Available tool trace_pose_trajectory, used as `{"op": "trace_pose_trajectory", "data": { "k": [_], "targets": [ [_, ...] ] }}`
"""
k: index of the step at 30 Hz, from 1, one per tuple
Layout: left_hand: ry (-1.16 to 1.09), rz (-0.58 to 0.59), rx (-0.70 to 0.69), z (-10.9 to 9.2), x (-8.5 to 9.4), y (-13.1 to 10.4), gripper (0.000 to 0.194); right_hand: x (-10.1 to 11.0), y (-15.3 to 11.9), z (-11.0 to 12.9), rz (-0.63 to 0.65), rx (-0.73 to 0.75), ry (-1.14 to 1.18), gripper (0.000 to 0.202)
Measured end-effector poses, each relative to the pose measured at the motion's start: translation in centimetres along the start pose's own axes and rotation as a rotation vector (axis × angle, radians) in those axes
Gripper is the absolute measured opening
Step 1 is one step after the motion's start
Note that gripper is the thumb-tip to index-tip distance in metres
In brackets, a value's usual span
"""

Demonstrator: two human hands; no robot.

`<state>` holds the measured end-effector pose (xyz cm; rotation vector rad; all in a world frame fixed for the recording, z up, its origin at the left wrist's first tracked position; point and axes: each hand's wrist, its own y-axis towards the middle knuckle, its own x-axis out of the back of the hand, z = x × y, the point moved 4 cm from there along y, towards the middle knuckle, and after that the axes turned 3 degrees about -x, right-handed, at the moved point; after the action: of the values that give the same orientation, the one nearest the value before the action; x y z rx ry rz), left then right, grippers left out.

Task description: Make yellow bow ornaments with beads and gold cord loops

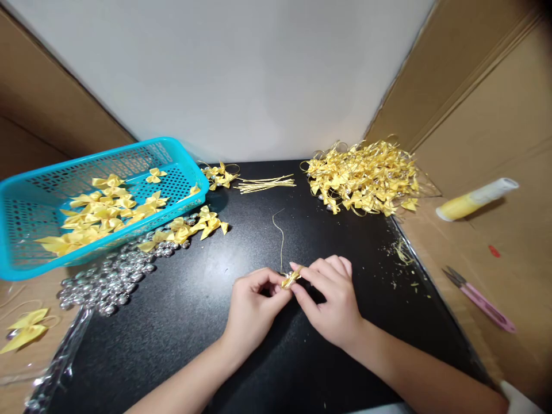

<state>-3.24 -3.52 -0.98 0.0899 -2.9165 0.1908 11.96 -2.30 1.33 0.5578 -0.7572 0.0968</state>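
Over the middle of the black table, my left hand and my right hand meet at a small yellow ribbon bow. Thumb and fingers of my left hand pinch its left side. My right thumb and index finger close on its right side. A thin gold cord runs from the bow away across the table, its far end loose. Something shiny shows beside the bow, but my fingers partly hide it.
A turquoise basket of yellow bows stands left, with silver bells or beads along its front. Cut gold cords lie at the back. Right are a heap of corded bows, pink snips and a yellow-white roll.
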Motion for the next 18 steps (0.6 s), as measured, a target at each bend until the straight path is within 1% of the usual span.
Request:
{"op": "trace_pose_trajectory", "data": {
  "k": [2, 4, 8, 12, 15, 18],
  "targets": [
    [0.090, 0.014, -0.059, -0.3, 0.0, 0.0, 0.016, -0.3, 0.2, -0.2, 0.068, -0.057, 0.016, 0.015],
    [0.151, 0.033, -0.093, -0.4, -0.1, 0.0, 0.019, -0.4, 0.5, -0.4, 0.109, -0.109, 0.057, 0.010],
    [0.189, 0.048, -0.095, -0.6, -0.1, 0.4, 0.021, -0.5, 1.2, -0.5, 0.144, -0.138, 0.101, 0.016],
    [0.071, 0.064, -0.011, -1.3, 0.0, 1.1, 0.023, -0.5, 1.8, -0.5, 0.158, -0.168, 0.235, 0.014],
    [-0.052, 0.083, 0.035, -2.5, 0.1, 1.8, 0.027, -0.1, 2.5, -0.4, 0.170, -0.169, 0.348, 0.015],
    [-0.127, 0.111, 0.059, -4.0, 0.3, 2.8, 0.029, 0.6, 3.6, -0.2, 0.204, -0.132, 0.394, 0.017]
  ]
}}
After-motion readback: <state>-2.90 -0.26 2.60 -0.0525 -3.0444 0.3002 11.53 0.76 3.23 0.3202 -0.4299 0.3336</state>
